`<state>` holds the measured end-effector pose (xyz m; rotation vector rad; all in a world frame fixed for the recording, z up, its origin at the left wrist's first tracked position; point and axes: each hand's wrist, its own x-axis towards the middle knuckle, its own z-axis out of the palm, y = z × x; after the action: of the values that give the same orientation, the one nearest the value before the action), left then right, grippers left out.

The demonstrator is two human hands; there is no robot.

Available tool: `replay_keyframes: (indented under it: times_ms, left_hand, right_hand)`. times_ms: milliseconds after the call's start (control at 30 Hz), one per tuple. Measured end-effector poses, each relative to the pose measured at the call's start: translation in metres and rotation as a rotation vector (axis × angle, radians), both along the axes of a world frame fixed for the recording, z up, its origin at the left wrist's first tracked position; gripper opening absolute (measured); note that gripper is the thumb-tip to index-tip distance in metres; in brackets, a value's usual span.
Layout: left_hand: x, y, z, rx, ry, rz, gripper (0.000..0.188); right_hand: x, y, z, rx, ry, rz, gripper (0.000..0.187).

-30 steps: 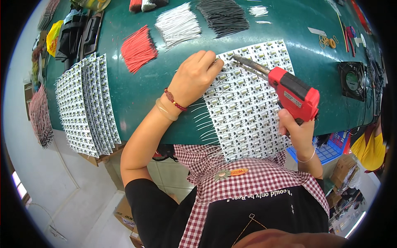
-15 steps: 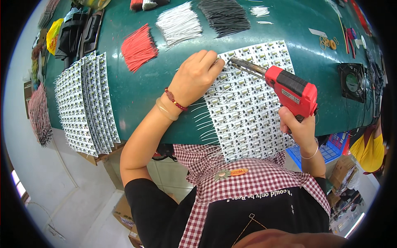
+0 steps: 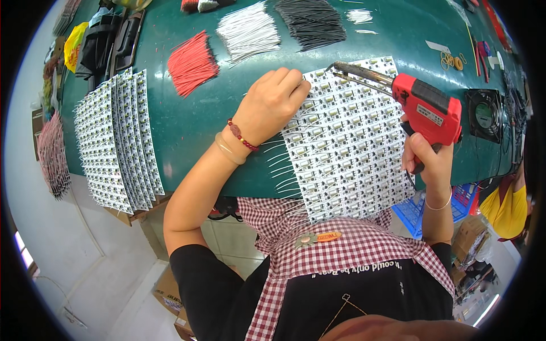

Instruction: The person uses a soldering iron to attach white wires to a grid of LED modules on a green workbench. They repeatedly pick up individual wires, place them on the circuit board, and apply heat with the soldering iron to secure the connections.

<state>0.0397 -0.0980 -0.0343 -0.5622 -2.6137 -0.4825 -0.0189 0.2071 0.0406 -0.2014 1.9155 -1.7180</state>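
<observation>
My right hand grips a red and black soldering gun. Its dark tip points left, over the far part of a white circuit-board panel and apart from my other hand. Closed at the panel's far left corner is my left hand, fingers curled and pinched. A thin white wire end shows just beyond its left side; the fingertips themselves hide what lies between them. Below that hand, several white wires stick out from the panel's left edge. The panel's near edge lies against my checked apron.
Piles of red wires, white wires and black wires lie across the far side of the green table. Overlapping board panels are at left. A small fan stands at right, above a blue basket.
My right hand has moved right and slightly toward me with the soldering gun, drawing its tip away from my left fingers. My left hand stays nearly in place.
</observation>
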Motion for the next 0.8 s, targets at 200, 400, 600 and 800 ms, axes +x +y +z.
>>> replay_keyframes:
  times_ms: [200,400,600,800]
  left_hand:
    - [0.0,0.0,-0.001,-0.005,-0.003,-0.002,0.019]
    - [0.0,0.001,0.001,-0.001,-0.007,-0.002,0.02]
    - [0.001,0.002,0.003,0.009,-0.007,-0.004,0.019]
    - [0.001,0.002,0.003,0.0,-0.004,-0.002,0.019]
  right_hand:
    - [0.003,0.003,-0.01,0.113,-0.053,0.038,0.018]
    - [0.004,-0.001,-0.009,0.109,-0.072,0.069,0.015]
    - [0.007,-0.002,-0.003,0.108,-0.083,0.036,0.014]
    - [0.006,-0.002,0.0,0.105,-0.064,0.027,0.012]
